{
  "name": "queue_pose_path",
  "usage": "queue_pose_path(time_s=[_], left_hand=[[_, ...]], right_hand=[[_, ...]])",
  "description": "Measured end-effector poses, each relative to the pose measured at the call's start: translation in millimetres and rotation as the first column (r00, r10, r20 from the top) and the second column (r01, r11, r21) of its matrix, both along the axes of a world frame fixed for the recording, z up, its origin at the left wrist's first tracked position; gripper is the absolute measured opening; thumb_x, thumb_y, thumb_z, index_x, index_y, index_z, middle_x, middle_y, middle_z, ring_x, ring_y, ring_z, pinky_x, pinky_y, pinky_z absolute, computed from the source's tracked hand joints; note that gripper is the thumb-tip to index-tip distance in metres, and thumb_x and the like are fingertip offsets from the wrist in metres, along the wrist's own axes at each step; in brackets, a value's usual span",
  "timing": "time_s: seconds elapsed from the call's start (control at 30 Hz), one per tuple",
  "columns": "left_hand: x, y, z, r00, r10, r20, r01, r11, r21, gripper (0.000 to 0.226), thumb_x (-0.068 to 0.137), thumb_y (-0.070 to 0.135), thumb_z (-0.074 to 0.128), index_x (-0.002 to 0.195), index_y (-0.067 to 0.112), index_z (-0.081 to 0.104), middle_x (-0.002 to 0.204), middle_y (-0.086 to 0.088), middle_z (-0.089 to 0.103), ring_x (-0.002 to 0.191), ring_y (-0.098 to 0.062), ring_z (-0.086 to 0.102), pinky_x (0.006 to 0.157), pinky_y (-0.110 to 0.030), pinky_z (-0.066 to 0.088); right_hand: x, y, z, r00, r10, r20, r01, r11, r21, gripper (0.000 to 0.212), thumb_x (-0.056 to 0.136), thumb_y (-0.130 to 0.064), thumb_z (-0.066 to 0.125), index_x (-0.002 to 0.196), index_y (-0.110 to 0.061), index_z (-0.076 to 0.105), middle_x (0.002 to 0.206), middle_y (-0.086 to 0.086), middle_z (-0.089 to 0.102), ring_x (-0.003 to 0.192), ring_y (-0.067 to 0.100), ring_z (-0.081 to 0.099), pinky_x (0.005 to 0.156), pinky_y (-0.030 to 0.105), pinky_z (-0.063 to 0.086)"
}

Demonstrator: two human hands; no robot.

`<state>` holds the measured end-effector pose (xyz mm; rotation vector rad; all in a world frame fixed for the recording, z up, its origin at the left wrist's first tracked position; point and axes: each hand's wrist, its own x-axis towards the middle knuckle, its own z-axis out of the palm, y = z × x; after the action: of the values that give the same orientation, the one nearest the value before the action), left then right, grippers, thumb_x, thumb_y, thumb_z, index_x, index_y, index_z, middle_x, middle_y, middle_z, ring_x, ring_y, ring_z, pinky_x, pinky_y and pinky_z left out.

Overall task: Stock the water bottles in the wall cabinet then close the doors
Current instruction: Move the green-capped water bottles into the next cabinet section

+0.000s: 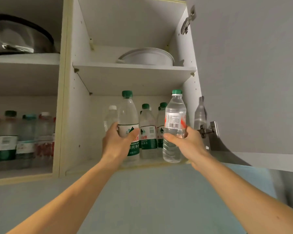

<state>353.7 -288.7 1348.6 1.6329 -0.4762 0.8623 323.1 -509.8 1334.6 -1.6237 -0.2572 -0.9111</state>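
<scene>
The left hand [118, 141] is wrapped round the middle of a green-labelled bottle [128, 125], thumb across the label, and holds it upright at the front edge of the lower shelf [95, 166]. The right hand [184, 141] grips a clear bottle [174, 125] low on its body, also upright, its base just at the shelf lip. Both bottles stand with their long axes vertical, caps up, and the open space lies straight ahead of each hand, into the cabinet. Behind them stand more bottles [147, 130], so the front row is likely where these go. The right bottle sits nearer the side wall and the open door [252, 81].
</scene>
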Motion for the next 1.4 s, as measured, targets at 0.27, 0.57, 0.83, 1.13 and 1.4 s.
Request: queue_pose_path(time_s=[0.27, 0.57, 0.83, 1.13, 1.4], left_hand=[[48.3, -41.6, 12.6, 0.990, 0.007, -0.138, -0.001, 0.999, 0.045, 0.029, 0.094, 0.045, 0.068, 0.110, 0.024, 0.057, 0.099, 0.006, 0.068, 0.080, -0.008, 0.063, 0.055, -0.020, 0.042], [81.9, -46.4, 19.5, 0.948, -0.200, -0.249, 0.226, 0.971, 0.083, 0.043, 0.096, 0.042, 0.066, 0.126, 0.017, 0.047, 0.113, -0.002, 0.069, 0.098, -0.018, 0.070, 0.070, -0.029, 0.056], [94.6, -69.1, 16.4, 0.904, -0.347, -0.249, 0.378, 0.921, 0.088, 0.038, 0.097, 0.041, 0.065, 0.124, 0.019, 0.050, 0.116, -0.003, 0.071, 0.101, -0.018, 0.072, 0.087, -0.038, 0.061], [90.8, -89.7, 14.1, 0.913, -0.359, -0.193, 0.387, 0.912, 0.134, 0.047, 0.098, 0.042, 0.062, 0.136, 0.020, 0.047, 0.121, -0.001, 0.069, 0.104, -0.017, 0.069, 0.089, -0.036, 0.059], [73.9, -69.1, 16.2, 0.984, -0.150, -0.097, 0.172, 0.944, 0.282, 0.050, 0.095, 0.032, 0.069, 0.138, 0.017, 0.047, 0.127, 0.003, 0.063, 0.093, -0.007, 0.062, 0.064, -0.015, 0.054]], right_hand=[[47.9, -9.4, 11.8, 0.995, -0.079, -0.068, 0.065, 0.981, -0.184, 0.051, 0.079, -0.048, 0.083, 0.121, -0.028, 0.064, 0.109, -0.012, 0.072, 0.100, 0.007, 0.067, 0.093, 0.034, 0.054], [76.4, -25.0, 11.4, 0.977, -0.204, -0.067, 0.187, 0.962, -0.199, 0.060, 0.079, -0.053, 0.081, 0.124, -0.025, 0.053, 0.106, -0.011, 0.066, 0.088, 0.001, 0.062, 0.060, 0.018, 0.042], [92.4, -37.2, 2.4, 0.921, -0.383, -0.071, 0.355, 0.901, -0.251, 0.057, 0.085, -0.039, 0.079, 0.129, -0.019, 0.048, 0.120, 0.005, 0.061, 0.107, 0.026, 0.062, 0.094, 0.046, 0.054], [95.1, -31.9, -4.6, 0.845, -0.534, 0.030, 0.516, 0.798, -0.312, 0.071, 0.091, -0.042, 0.069, 0.147, -0.017, 0.034, 0.137, 0.016, 0.043, 0.130, 0.039, 0.043, 0.100, 0.054, 0.049], [81.7, -22.6, -12.9, 0.764, -0.568, 0.306, 0.640, 0.723, -0.258, 0.068, 0.087, -0.034, 0.068, 0.147, -0.023, 0.037, 0.135, 0.001, 0.036, 0.124, 0.023, 0.036, 0.087, 0.039, 0.049]])
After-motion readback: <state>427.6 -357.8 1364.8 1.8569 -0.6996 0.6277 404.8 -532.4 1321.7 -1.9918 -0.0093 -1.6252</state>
